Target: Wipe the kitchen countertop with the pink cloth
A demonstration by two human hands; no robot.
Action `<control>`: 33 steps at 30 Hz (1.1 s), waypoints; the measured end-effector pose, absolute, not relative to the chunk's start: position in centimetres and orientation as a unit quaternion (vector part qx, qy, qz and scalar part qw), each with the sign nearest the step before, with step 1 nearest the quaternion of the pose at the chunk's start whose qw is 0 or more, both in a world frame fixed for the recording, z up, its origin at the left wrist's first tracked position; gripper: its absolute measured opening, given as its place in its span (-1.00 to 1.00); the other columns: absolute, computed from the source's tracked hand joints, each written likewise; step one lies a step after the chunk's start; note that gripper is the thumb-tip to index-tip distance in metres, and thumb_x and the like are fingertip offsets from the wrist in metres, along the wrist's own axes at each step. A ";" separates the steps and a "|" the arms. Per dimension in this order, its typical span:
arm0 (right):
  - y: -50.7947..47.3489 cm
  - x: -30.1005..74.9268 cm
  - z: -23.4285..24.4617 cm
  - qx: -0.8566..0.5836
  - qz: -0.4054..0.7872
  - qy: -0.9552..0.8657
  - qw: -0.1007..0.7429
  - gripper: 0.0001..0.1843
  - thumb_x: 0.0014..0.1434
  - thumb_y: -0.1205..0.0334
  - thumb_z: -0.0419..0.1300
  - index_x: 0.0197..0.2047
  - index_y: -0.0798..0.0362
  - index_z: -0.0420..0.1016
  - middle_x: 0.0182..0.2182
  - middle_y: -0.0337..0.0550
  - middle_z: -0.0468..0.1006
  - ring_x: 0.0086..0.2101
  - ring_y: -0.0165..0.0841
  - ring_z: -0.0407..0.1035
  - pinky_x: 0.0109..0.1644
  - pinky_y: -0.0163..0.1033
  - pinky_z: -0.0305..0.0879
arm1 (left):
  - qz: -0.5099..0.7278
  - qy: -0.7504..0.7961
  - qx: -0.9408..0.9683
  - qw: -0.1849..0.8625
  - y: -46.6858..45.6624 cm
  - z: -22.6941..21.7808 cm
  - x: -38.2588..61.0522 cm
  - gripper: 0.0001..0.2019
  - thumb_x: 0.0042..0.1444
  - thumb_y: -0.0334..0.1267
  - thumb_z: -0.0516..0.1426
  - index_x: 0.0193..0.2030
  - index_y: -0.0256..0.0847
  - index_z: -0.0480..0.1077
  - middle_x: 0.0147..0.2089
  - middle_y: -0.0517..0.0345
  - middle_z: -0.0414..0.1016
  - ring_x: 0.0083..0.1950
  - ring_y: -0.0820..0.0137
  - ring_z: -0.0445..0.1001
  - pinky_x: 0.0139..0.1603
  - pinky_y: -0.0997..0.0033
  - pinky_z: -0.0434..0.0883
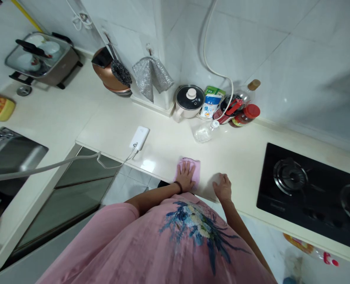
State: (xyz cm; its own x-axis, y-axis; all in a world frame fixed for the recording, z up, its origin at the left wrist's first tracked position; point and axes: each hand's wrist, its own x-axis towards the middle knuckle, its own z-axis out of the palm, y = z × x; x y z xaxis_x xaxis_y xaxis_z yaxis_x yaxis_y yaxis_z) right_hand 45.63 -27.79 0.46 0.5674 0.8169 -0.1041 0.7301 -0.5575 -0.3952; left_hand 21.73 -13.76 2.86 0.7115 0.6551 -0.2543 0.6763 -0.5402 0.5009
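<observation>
My left hand [186, 177] lies flat with its fingers spread on a pink cloth [195, 167], pressing it against the countertop near the front edge. To the right, my right hand [223, 188] rests on the bare countertop [240, 169]. Its thumb is apart from the loosely bent fingers, and I see nothing in it. Beyond the hands, a clear bottle [203, 133] with a white cap lies on its side. A white power bank [140, 138] with a cable plugged in sits left of the cloth.
A black gas stove [311, 193] is at the right. Along the wall stand a small lidded pot [189, 100], seasoning bags [211, 105] and a red-lidded jar [246, 115]. A silvery cloth [153, 77] hangs from a hook. At left are a sink [30, 156] and an electric pot [56, 69].
</observation>
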 end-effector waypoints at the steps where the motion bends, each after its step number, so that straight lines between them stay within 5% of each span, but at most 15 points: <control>1: -27.8 45.6 0.5 -0.870 0.141 -0.443 0.161 -0.26 0.27 -0.11 0.05 0.35 0.20 0.40 0.38 0.35 0.31 0.34 0.15 0.20 0.39 0.28 0.26 | 0.001 0.356 0.881 0.312 -13.8 3.0 22.4 -0.13 0.27 0.02 0.19 0.63 -0.28 0.08 0.68 -0.32 -0.12 0.68 -0.28 -0.24 0.55 -0.47 -0.17; 4: -27.6 44.9 0.8 -0.874 0.124 -0.430 0.189 -0.26 0.31 -0.12 0.03 0.39 0.17 0.37 0.40 0.32 0.30 0.39 0.13 0.17 0.40 0.30 0.26 | 0.095 0.308 0.875 0.361 -12.4 3.4 22.0 -0.43 0.43 -0.03 0.01 0.49 -0.20 0.34 0.58 -0.16 0.21 0.63 -0.04 0.01 0.55 -0.20 0.05; 7: -26.5 42.9 1.5 -0.865 0.078 -0.444 0.222 -0.23 0.38 -0.13 0.00 0.49 0.14 0.26 0.52 0.27 0.12 0.50 0.10 -0.02 0.46 0.30 0.19 | 0.173 0.347 0.848 0.360 -9.4 3.6 18.4 -0.52 0.53 -0.06 -0.14 0.09 -0.13 0.59 0.19 -0.09 0.60 0.29 0.14 0.42 0.34 0.00 0.28; 11: -23.3 37.9 2.5 -0.807 0.096 -0.553 0.183 -0.20 0.43 -0.09 -0.01 0.60 0.06 0.06 0.61 0.15 -0.06 0.57 0.06 -0.23 0.53 0.31 0.05 | 0.164 0.467 0.829 0.261 -5.3 3.6 11.6 -0.49 0.53 -0.03 -0.12 -0.30 -0.13 0.52 -0.29 -0.06 0.53 -0.09 0.16 0.41 0.05 0.08 0.27; 21: -21.0 34.4 2.1 -0.733 0.156 -0.661 -0.021 -0.27 0.44 -0.05 0.00 0.62 -0.22 0.05 0.64 -0.13 -0.08 0.57 0.09 -0.25 0.56 0.41 -0.26 | 0.114 0.565 0.803 0.152 -2.9 3.0 5.0 -0.64 0.49 -0.15 -0.04 -0.19 -0.15 0.55 -0.09 -0.13 0.57 0.04 0.07 0.35 0.04 0.06 0.18; 33: -14.9 37.5 1.8 -0.765 0.134 -0.630 0.030 -0.29 0.45 -0.06 -0.05 0.60 -0.16 0.12 0.62 -0.03 -0.02 0.56 0.10 -0.21 0.54 0.43 -0.18 | 0.089 0.570 0.800 0.168 -3.1 3.0 5.5 -0.66 0.47 -0.16 -0.02 -0.05 -0.15 0.59 0.00 -0.16 0.55 0.11 0.05 0.35 0.12 0.00 0.21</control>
State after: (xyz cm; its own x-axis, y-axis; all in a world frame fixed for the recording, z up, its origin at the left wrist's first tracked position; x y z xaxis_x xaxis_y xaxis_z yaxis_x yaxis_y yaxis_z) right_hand 37.48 -14.87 1.82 0.1712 0.9708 -0.1681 0.9549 -0.2055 -0.2142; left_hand 5.46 -3.07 3.01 0.3351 0.9409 -0.0492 0.8814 -0.2947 0.3692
